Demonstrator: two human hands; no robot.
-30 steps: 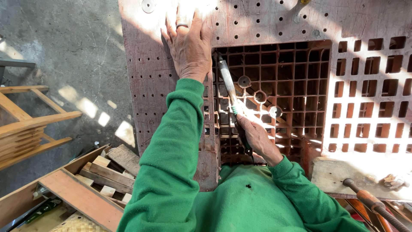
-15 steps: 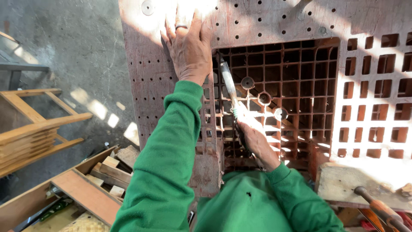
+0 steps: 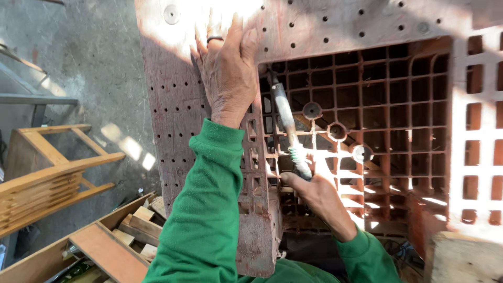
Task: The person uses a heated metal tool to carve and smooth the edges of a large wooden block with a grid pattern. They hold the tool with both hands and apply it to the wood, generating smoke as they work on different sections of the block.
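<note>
A worn reddish-brown plastic pallet [image 3: 173, 105] with drilled holes and a ribbed grid fills the upper view. My left hand [image 3: 228, 68], with a ring on one finger, lies flat and spread on the pallet's solid panel beside the grid opening. My right hand [image 3: 314, 196] grips the handle end of a long grey metal tool [image 3: 285, 118] with green tape near the grip. The tool's far tip reaches up into the grid's top left corner, just under my left hand. Both arms wear green sleeves.
A wooden frame [image 3: 47, 173] stands on the concrete floor at left. A wooden box with scrap wood blocks [image 3: 112, 241] lies at bottom left. A pale wooden block [image 3: 466, 259] sits at bottom right.
The view has moved in closer and slightly to the right. My left hand stays flat on the panel and my right hand keeps its hold on the tool in the grid.
</note>
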